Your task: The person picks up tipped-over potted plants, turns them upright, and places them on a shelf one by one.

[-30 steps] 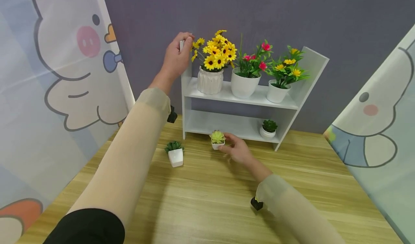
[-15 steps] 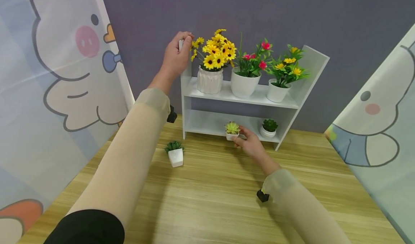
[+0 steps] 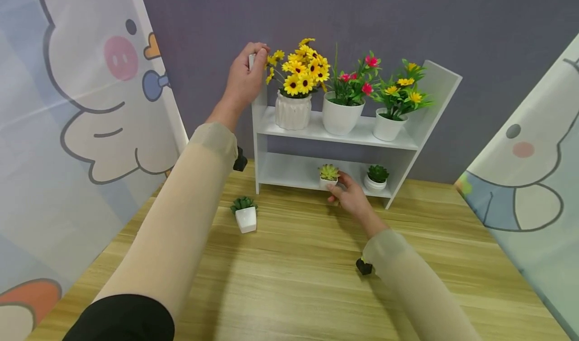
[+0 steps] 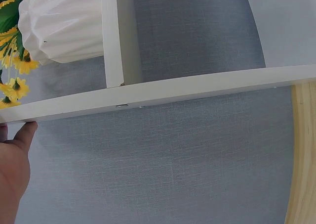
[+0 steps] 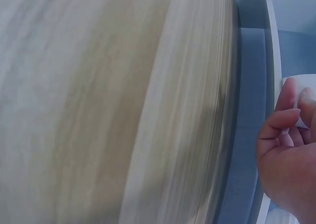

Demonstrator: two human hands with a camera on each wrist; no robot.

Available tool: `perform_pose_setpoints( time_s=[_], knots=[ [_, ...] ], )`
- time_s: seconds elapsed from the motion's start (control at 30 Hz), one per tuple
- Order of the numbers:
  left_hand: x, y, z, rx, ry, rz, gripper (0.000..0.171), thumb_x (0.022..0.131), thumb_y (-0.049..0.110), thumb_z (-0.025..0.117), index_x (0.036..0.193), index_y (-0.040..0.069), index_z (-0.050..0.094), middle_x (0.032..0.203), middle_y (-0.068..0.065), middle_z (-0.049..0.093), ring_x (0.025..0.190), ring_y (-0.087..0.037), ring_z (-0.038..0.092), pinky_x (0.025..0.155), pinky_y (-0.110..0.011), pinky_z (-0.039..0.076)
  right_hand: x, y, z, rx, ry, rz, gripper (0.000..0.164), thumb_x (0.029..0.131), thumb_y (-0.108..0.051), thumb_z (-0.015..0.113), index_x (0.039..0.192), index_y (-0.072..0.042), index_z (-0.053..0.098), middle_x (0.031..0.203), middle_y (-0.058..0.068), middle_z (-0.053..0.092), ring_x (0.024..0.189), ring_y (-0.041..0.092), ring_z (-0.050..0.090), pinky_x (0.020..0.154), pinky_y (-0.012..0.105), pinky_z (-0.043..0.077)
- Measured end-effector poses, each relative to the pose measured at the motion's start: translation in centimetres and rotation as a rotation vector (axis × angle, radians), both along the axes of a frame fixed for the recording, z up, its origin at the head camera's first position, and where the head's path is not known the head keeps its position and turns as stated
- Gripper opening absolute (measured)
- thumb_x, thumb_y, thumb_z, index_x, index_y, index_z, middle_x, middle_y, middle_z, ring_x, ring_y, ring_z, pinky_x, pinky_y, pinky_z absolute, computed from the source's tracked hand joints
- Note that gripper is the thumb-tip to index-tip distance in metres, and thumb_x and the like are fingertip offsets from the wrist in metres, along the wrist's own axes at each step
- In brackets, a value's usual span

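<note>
My left hand (image 3: pixel 244 79) grips the top of the left side panel of a white two-tier shelf (image 3: pixel 287 169). In the left wrist view, the thumb of the left hand (image 4: pixel 12 172) presses against that panel. Between the thumb and fingers of my right hand (image 3: pixel 354 200) is a small white pot with a light green succulent (image 3: pixel 328 172), upright at the front of the lower tier. Whether its base touches the board cannot be made out. The right wrist view catches the right hand (image 5: pixel 289 155) and only part of the white pot (image 5: pixel 307 80).
A dark green succulent (image 3: pixel 377 174) in a round white pot stands at the lower tier's right. Above are potted yellow daisies (image 3: pixel 293 112), pink flowers (image 3: pixel 343 117) and yellow flowers (image 3: pixel 389 125). Another succulent in a square pot (image 3: pixel 246 219) is on the wooden table (image 3: pixel 289 280).
My right hand has carried the light green succulent rightward and back, from in front of the shelf to its lower tier. The left hand has kept its hold on the panel.
</note>
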State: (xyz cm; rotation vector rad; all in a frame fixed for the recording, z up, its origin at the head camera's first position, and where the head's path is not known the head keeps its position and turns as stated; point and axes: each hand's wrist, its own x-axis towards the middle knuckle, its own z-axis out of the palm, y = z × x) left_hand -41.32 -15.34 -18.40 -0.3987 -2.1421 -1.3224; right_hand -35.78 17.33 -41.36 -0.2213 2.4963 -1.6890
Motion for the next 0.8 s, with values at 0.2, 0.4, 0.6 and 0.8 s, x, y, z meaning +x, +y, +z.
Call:
perform_pose_setpoints(
  time_s=[0.2, 0.4, 0.6, 0.8],
  knots=[
    [-0.04, -0.02, 0.22, 0.004, 0.006, 0.003, 0.045, 0.118, 0.045, 0.043, 0.147, 0.015, 0.06, 0.157, 0.002, 0.058, 0.133, -0.015, 0.056, 0.112, -0.031, 0.048, -0.24, -0.23, 0.25, -0.003, -0.013, -0.002, 0.078, 0.115, -0.03, 0.059, 0.177, -0.014, 0.016, 0.178, 0.017, 0.031, 0.079, 0.002, 0.069, 0.068, 0.028, 0.048],
    [0.03, -0.06, 0.28, 0.007, 0.002, 0.004, 0.045, 0.118, 0.045, 0.043, 0.147, 0.014, 0.06, 0.157, 0.002, 0.058, 0.134, -0.015, 0.056, 0.113, -0.031, 0.048, -0.47, -0.43, 0.26, 0.006, -0.011, 0.003, 0.077, 0.116, -0.03, 0.057, 0.178, -0.013, 0.014, 0.179, 0.018, 0.029, 0.08, 0.001, 0.069, 0.067, 0.028, 0.049],
    [0.21, 0.01, 0.23, -0.007, -0.004, 0.013, 0.046, 0.119, 0.045, 0.042, 0.148, 0.015, 0.059, 0.16, 0.002, 0.056, 0.138, -0.015, 0.055, 0.116, -0.031, 0.047, -0.52, -0.46, 0.14, 0.016, -0.002, -0.009, 0.077, 0.116, -0.03, 0.057, 0.178, -0.014, 0.013, 0.178, 0.017, 0.031, 0.08, 0.003, 0.07, 0.065, 0.028, 0.05],
    [0.2, 0.06, 0.09, -0.008, -0.01, 0.009, 0.046, 0.119, 0.046, 0.042, 0.148, 0.015, 0.059, 0.16, 0.002, 0.056, 0.138, -0.016, 0.055, 0.116, -0.032, 0.047, -0.24, -0.5, 0.08, -0.032, -0.009, -0.005, 0.077, 0.116, -0.027, 0.056, 0.178, -0.014, 0.012, 0.179, 0.019, 0.028, 0.086, 0.01, 0.072, 0.066, 0.028, 0.056]
  ],
)
